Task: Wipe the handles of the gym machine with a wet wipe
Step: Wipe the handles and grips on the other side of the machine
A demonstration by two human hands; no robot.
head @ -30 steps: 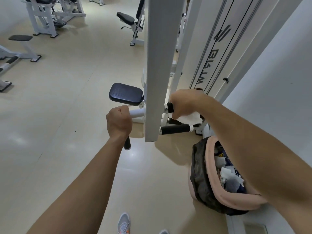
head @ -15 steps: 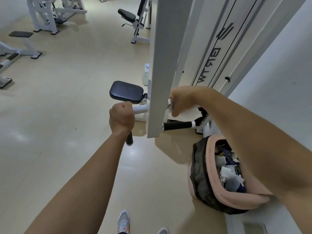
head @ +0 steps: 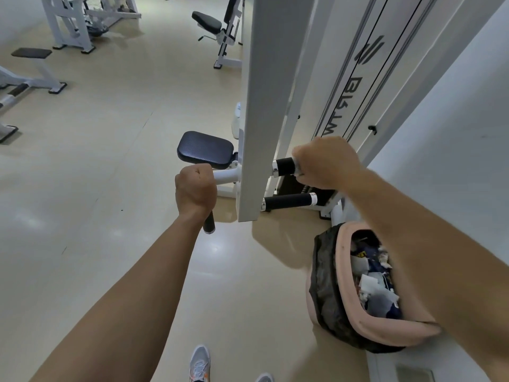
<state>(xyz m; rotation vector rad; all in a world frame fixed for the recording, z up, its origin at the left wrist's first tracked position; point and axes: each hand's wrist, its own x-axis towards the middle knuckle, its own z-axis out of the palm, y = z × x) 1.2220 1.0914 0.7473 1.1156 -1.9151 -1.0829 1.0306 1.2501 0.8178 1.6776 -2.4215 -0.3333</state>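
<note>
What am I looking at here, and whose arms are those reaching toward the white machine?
The camera sits on a person's head, looking forward and down, so the arms are their own. No robot is involved. The left hand grips a black handle on a white gym machine. The right hand is closed around the upper black handle on the other side; a wipe may be inside the fist, but it is hidden. Below is another black handle. On the floor by the wall is a pink bin with a dark liner, holding rubbish. A padded seat juts out behind.
</note>
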